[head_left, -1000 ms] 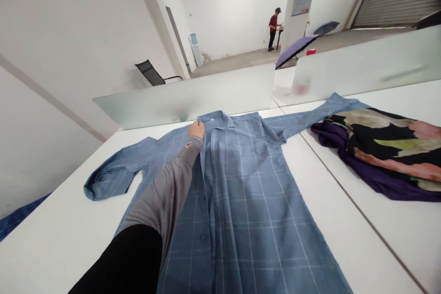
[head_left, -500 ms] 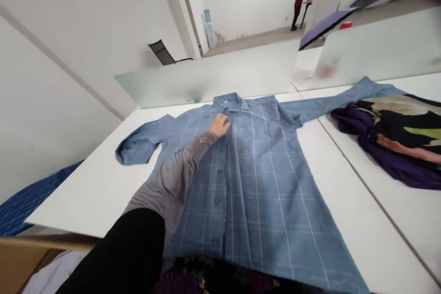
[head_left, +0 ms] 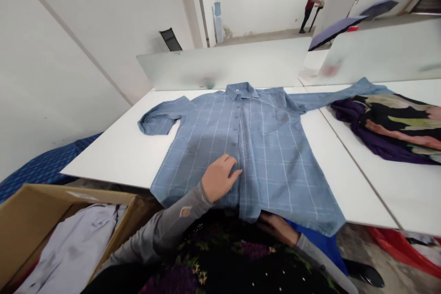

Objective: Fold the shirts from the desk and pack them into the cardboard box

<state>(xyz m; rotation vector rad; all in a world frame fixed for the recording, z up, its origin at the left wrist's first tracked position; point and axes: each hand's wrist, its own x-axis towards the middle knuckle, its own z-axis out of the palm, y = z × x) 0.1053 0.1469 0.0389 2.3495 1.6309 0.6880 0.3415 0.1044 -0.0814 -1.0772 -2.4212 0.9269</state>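
Note:
A blue button-up shirt [head_left: 275, 147] with thin white check lines lies front up on the white table, its collar at the far side and its sleeves spread. My left hand [head_left: 220, 177] is over the lower part of the button placket, fingers slightly bent and thumb apart, holding nothing that I can see. Low at the near table edge, my right hand [head_left: 280, 228] is by the shirt's hem, which hides its fingers. The hem hangs a little over the edge near both hands.
A patterned dark garment [head_left: 396, 124] lies on the table [head_left: 358, 179] at right. At lower left stands a cardboard box [head_left: 20, 220] with pale cloth inside. Frosted panels [head_left: 223, 66] line the table's back. A person [head_left: 311, 4] stands far off beside an umbrella [head_left: 334, 31].
My left hand has moved from near the collar down the placket towards the hem. My right hand has come into view at the near edge. The view has shifted, showing more of the box.

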